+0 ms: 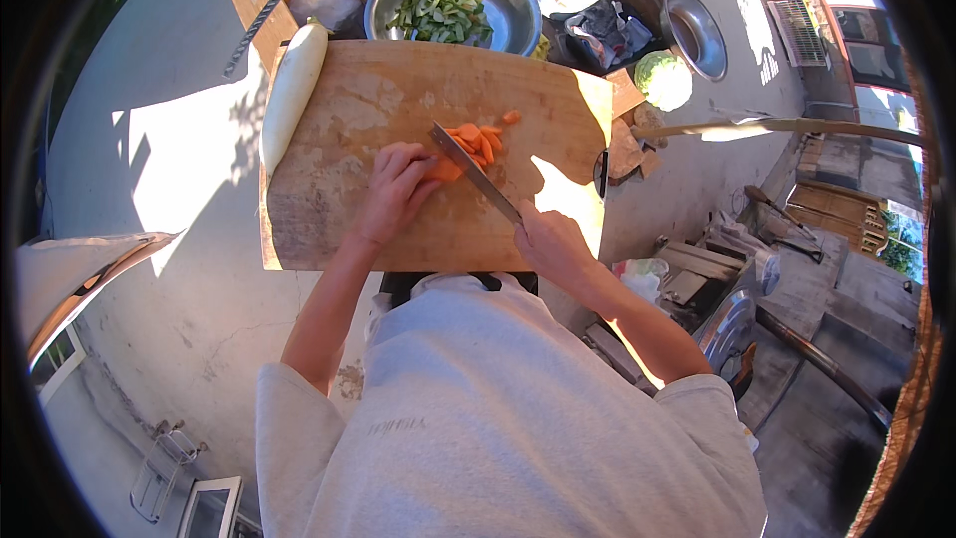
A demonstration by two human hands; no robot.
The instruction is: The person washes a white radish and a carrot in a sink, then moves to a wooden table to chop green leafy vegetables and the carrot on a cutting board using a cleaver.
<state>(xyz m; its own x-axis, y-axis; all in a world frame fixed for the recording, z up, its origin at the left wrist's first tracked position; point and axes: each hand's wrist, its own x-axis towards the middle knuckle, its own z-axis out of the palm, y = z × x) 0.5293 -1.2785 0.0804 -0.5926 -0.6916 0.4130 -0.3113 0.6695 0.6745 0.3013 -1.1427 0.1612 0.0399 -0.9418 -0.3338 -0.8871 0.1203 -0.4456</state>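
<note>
My right hand (554, 242) is closed round the handle of a knife (485, 182), its blade slanting up and left over a carrot. With bent fingers, my left hand (400, 186) presses the orange carrot (445, 170) onto the wooden cutting board (349, 110), just left of the blade. Cut carrot slices (485, 142) lie in a small heap on the blade's far right side, and one piece (511, 118) sits a little apart. A long white radish (294, 95) rests along the board's left edge.
Beyond the board stands a metal bowl (518, 15) with chopped greens (438, 12). Farther right are a dark container with crumpled plastic (605, 32), a pale green round vegetable (663, 80) and another metal basin (694, 32). A wooden pole (787, 127) juts in from the right.
</note>
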